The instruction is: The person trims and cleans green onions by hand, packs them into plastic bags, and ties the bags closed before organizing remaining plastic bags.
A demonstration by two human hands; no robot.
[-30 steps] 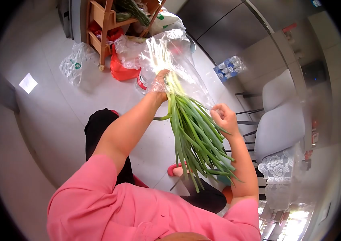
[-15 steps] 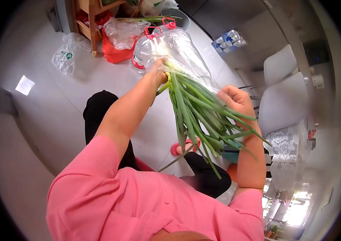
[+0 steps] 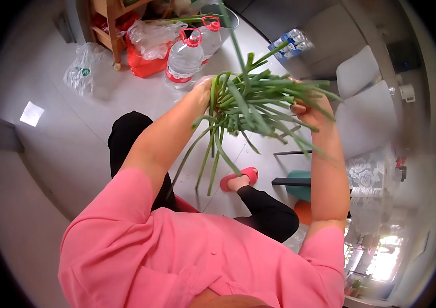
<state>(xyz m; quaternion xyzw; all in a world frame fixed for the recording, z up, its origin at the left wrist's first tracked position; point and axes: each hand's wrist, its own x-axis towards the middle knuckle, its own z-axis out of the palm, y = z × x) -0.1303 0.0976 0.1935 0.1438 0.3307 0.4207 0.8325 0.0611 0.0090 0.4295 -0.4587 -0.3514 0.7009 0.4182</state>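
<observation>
A bunch of green onions point(image 3: 259, 102) is held up in front of me, its long leaves spreading toward the camera and some hanging down. My left hand point(image 3: 206, 86) is closed around the bunch at its left side, with most of the fingers behind the leaves. On the other side, my right hand point(image 3: 313, 110) has its fingers curled among the leaf tips. Leaves cross in front of it, so what it grips cannot be made out. The white ends of the onions are hidden behind the leaves.
Two large water bottles point(image 3: 184, 59) with red handles stand on the floor ahead. Beside them are a red bag point(image 3: 146, 62), a wooden rack point(image 3: 113, 31) and a clear plastic bag point(image 3: 85, 69). White chairs point(image 3: 364, 120) and a wrapped blue-and-white pack point(image 3: 291, 43) are at the right.
The bunch has tipped up, so its leaves now point toward the camera instead of down. My right hand has risen slightly. The clear plastic around the stems is no longer visible.
</observation>
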